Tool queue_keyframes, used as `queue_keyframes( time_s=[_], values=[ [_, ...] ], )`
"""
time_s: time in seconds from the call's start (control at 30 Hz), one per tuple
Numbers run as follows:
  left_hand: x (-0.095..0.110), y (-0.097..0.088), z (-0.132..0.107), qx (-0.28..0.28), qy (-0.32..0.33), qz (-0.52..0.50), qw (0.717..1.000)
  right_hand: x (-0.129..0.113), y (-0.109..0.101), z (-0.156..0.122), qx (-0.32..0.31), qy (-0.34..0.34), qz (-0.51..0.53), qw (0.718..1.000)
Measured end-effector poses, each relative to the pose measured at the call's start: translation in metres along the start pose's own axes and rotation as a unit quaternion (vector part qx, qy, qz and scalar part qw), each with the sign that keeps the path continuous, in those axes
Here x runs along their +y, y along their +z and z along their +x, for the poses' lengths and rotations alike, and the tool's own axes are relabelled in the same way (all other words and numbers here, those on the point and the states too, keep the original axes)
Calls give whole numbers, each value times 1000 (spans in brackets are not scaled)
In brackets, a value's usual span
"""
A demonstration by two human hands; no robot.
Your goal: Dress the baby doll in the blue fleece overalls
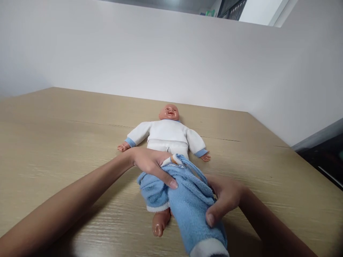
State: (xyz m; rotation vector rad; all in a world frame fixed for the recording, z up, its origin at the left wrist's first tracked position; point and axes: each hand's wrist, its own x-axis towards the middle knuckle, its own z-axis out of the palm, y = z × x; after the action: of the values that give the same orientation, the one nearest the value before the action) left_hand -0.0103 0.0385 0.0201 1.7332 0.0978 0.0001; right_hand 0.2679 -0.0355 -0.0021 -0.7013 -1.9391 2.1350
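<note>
A baby doll (168, 130) in a white top with blue cuffs lies on its back, head away from me. Blue fleecy pants (184, 200) with white hems are bunched around its legs, below the white cloth at its hips. One bare foot (160, 223) sticks out of the leg on the left; the end of the other leg shows no foot. My left hand (152, 162) grips the waistband, thumb on top and fingers hidden inside or behind the cloth. On the right side, my right hand (225, 196) is closed round the other pant leg, thumb in front.
The doll rests on a wide wood-grain table (66, 142) with seams across it. Behind the table rises a pale wall (150, 53) with an opening at the top. A dark object (327, 153) stands past the table's right edge.
</note>
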Motion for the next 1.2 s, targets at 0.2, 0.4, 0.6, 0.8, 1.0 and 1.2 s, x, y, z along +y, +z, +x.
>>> queue_keyframes(
  time_s=[0.2,0.4,0.6,0.8,1.0,1.2],
  values=[
    [-3,5,1,-9,-19,-67,998,16,4,12,199,-93,42,975],
    [-7,4,4,55,41,-54,996,17,4,13,211,-54,52,975],
    [-16,-1,1,4,51,-37,998,17,1,10,-14,-91,113,989],
    [-15,2,-1,40,72,-63,995,28,0,6,126,-92,129,979],
    [-17,4,-1,61,55,-127,988,24,1,7,167,-66,125,976],
    [-23,1,-4,69,68,-105,990,26,5,8,198,-106,87,971]
  ],
)
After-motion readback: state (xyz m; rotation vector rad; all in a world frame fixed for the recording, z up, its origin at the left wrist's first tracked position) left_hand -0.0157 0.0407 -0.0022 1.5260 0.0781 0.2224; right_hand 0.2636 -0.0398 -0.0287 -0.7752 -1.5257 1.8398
